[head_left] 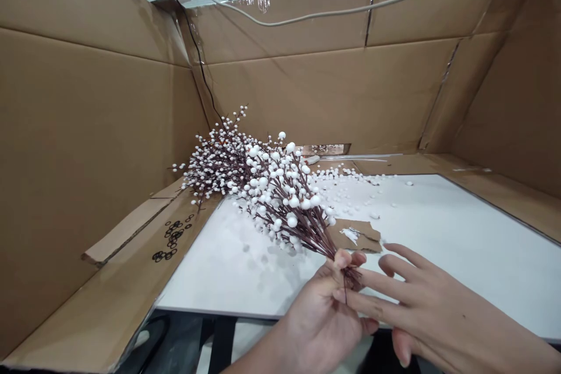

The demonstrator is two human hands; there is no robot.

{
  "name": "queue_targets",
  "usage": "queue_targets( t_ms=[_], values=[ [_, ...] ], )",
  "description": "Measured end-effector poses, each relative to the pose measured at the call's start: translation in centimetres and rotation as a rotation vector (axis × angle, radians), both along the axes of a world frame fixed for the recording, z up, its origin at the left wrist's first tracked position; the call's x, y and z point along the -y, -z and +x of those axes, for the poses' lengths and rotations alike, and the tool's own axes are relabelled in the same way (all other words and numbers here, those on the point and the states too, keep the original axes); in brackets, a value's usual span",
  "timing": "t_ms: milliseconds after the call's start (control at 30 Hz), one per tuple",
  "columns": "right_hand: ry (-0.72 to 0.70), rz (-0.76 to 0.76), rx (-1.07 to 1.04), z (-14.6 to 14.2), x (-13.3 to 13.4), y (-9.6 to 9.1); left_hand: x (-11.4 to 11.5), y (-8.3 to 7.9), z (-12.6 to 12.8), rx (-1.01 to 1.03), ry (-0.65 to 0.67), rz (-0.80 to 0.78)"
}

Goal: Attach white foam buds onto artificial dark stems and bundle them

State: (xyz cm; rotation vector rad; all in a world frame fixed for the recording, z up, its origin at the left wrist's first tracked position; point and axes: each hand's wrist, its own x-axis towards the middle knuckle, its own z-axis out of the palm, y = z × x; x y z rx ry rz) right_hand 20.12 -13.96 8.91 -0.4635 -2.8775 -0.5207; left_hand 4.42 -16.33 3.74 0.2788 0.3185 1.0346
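My left hand is closed around the thin brown stems of a bunch of artificial berry branches, close to the cut ends. The bunch leans up and to the left, its white berries spread over the board. My right hand comes in from the right with its fingers stretched and spread. Two of its fingertips reach the stem ends beside my left thumb. A thin dark line, perhaps an elastic band, runs down between those fingertips; what it loops around cannot be made out.
Behind lies a larger pile of white berry branches. Small black rings lie on the cardboard at left. A torn cardboard piece and loose white berries rest on the white board. Tall cardboard walls surround it; a cable crosses above.
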Motion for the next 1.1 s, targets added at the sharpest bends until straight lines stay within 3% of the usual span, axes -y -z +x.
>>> queue_targets(
  t_ms=[133, 333, 600, 733, 867, 1100],
  values=[
    [-0.072, 0.067, 0.053, 0.3, -1.0, -0.3, 0.0, 0.1, -0.2, -0.036, 0.018, 0.025],
    [-0.210, 0.289, 0.020, 0.5, -1.5, -1.3, -0.3, 0.1, 0.0, -0.025, 0.062, 0.011],
    [-0.335, 0.494, 0.041, 1.2, -3.4, -0.7, 0.2, -1.4, -0.5, -0.087, 0.160, 0.003],
    [-0.390, 0.522, 0.049, 1.3, -3.9, -1.5, 0.2, -1.9, -0.5, -0.124, 0.127, -0.073],
    [-0.532, 0.454, 0.067, 1.1, -3.4, -3.0, 0.6, -2.6, -0.5, -0.136, 0.159, -0.183],
    [-0.635, 0.533, 0.100, 1.1, -2.9, -4.2, 1.2, -3.1, -0.1, -0.171, 0.164, -0.174]
  ],
)
